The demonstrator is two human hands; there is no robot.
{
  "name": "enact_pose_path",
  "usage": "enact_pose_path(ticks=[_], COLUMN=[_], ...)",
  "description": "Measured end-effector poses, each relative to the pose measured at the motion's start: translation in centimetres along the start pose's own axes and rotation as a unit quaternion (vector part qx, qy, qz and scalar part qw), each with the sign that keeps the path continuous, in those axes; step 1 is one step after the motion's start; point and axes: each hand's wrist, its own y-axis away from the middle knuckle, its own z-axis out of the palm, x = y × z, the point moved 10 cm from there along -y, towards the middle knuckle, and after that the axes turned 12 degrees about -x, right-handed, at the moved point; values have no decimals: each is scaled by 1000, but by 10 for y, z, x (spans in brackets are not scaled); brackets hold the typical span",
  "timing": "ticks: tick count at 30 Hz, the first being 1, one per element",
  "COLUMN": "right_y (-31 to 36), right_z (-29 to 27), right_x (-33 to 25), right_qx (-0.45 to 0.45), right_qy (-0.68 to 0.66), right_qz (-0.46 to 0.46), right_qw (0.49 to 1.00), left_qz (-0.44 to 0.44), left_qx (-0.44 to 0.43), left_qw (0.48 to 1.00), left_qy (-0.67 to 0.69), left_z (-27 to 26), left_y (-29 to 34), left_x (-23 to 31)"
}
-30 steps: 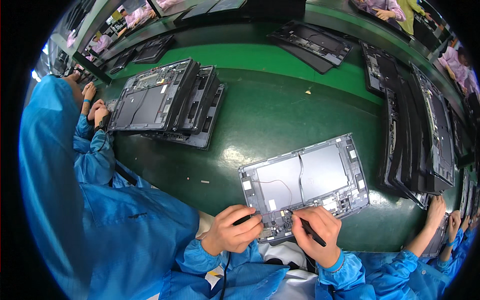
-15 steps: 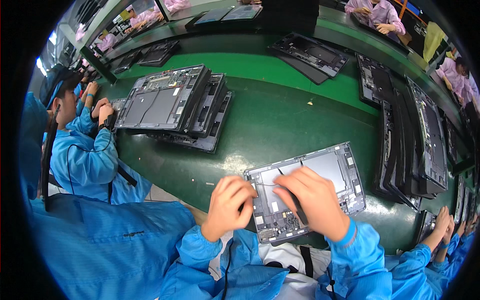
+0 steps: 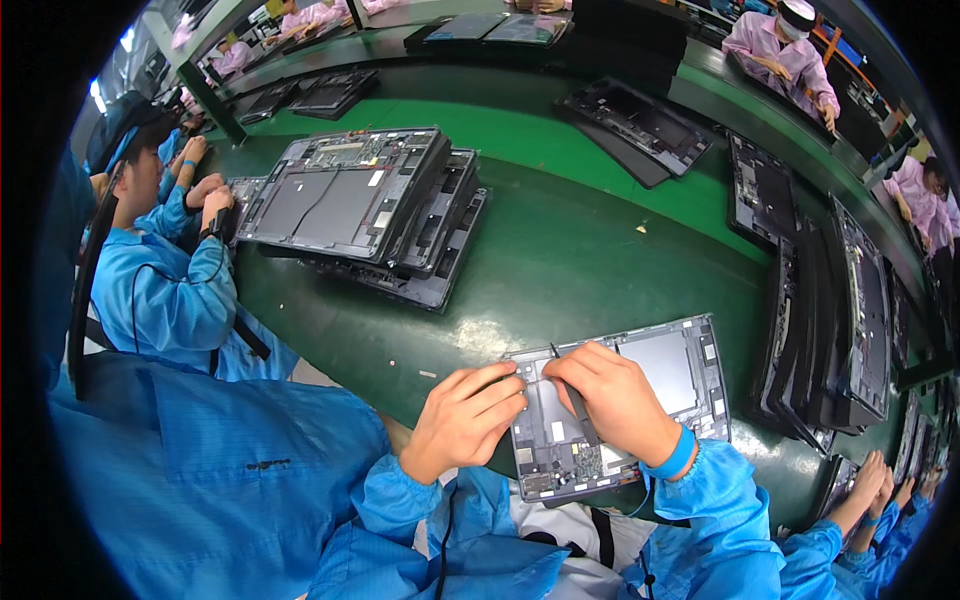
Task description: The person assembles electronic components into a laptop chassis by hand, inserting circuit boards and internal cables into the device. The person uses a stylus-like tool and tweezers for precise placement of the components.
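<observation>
Table (image 3: 580, 270): green.
Left shells (image 3: 335, 200): grey, stacked unevenly.
Right shells (image 3: 868, 310): dark, stacked.
Co-worker (image 3: 165, 290): in blue, left.
Far worker (image 3: 775, 50): in pink.

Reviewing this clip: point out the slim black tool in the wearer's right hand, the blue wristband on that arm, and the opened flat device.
Slim black tool (image 3: 581, 412): head view, lower shaft.
Blue wristband (image 3: 683, 454): head view, outer face.
Opened flat device (image 3: 667, 372): head view, bare silver interior.
</observation>
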Motion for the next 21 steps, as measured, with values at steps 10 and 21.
enact_pose_path(ticks=[10,21], right_y=[-1,5], right_z=[2,-3], right_x=[0,4], right_qx=[-22,-23], right_qy=[-2,-32], right_qz=[-4,-9], right_qw=[1000,999], left_qz=[41,47], left_qx=[21,13], left_qw=[995,996], left_qy=[-92,-68], left_z=[1,2], left_y=[-1,-11], left_x=[10,3])
